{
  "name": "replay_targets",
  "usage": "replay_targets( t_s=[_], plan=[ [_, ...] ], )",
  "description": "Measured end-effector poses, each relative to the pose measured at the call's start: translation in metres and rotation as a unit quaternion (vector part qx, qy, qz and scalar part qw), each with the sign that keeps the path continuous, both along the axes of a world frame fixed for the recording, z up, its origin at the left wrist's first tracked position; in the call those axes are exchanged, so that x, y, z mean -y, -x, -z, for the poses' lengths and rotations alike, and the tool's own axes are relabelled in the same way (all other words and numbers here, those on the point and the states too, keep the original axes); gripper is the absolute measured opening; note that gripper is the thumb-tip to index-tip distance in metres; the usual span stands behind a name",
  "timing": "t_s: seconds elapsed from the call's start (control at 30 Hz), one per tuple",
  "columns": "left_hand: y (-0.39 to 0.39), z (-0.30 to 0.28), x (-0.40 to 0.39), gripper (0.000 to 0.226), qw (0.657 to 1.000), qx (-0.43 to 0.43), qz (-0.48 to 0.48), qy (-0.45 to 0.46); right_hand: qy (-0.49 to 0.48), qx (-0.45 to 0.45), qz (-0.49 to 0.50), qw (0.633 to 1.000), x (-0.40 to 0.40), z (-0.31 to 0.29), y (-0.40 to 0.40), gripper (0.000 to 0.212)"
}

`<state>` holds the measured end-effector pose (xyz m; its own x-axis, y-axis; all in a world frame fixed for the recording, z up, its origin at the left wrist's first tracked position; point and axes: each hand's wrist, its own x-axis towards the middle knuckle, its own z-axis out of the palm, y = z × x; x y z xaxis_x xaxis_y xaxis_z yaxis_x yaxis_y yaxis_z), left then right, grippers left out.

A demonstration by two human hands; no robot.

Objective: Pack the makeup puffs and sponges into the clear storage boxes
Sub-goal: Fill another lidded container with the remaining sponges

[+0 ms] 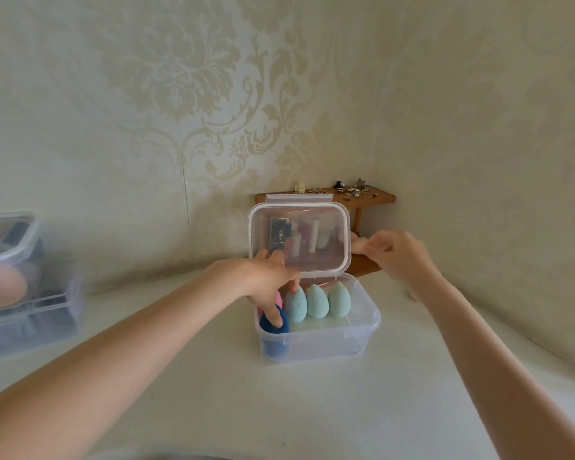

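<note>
A clear storage box stands on the white table with its hinged lid upright. Three teal sponges stand in a row along its back. A dark blue sponge and a pink sponge sit at its left end. My left hand reaches into the box's left end, fingers stretched down onto the dark blue sponge and thumb up against the lid. My right hand is just right of the lid, fingers curled round a pale pink puff.
A second clear box, blurred, stands at the far left holding a peach sponge and dark items. A small wooden corner shelf with trinkets stands behind the open box, bottles showing through the lid. Wallpapered walls close the corner.
</note>
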<state>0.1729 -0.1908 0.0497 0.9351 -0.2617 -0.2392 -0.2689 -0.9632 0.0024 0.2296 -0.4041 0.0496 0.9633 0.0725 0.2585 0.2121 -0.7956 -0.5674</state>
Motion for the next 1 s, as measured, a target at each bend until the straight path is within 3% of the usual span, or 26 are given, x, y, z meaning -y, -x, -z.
replay_targets(
  t_s=[0.13,0.23,0.33,0.43,0.53,0.6,0.73,0.87,1.0],
  plan=[
    [0.003,0.002,0.001,0.053,1.000,0.008,0.004,0.006,0.163,-0.121,0.118,0.972,0.032,0.043,-0.014,0.027],
    [0.005,0.003,0.002,0.053,1.000,0.019,0.004,0.009,0.192,-0.142,0.151,0.959,0.040,0.062,-0.015,0.033],
    [0.005,0.003,0.002,0.053,1.000,0.016,0.000,0.005,0.065,-0.038,0.153,0.985,0.034,0.045,-0.008,0.022],
    [0.005,0.002,0.003,0.053,1.000,0.012,-0.005,0.000,-0.101,0.063,0.095,0.988,0.014,0.005,0.010,0.009],
    [0.005,0.001,0.003,0.054,1.000,0.005,-0.009,0.001,-0.153,0.013,-0.099,0.983,-0.017,-0.027,0.040,0.021],
    [0.005,0.000,0.003,0.055,1.000,0.008,-0.005,-0.011,-0.075,-0.069,-0.224,0.969,-0.038,-0.023,0.059,0.027],
    [0.005,0.000,0.000,0.056,1.000,0.007,0.001,0.003,0.147,-0.069,-0.257,0.953,-0.062,0.013,0.065,0.013],
    [0.005,0.000,-0.001,0.062,1.000,-0.002,-0.008,0.009,0.185,-0.096,-0.260,0.943,-0.064,0.017,0.062,0.006],
    [0.004,-0.007,0.003,0.064,0.999,-0.026,-0.025,0.003,0.222,-0.141,-0.260,0.929,-0.065,0.013,0.059,0.019]
  ],
)
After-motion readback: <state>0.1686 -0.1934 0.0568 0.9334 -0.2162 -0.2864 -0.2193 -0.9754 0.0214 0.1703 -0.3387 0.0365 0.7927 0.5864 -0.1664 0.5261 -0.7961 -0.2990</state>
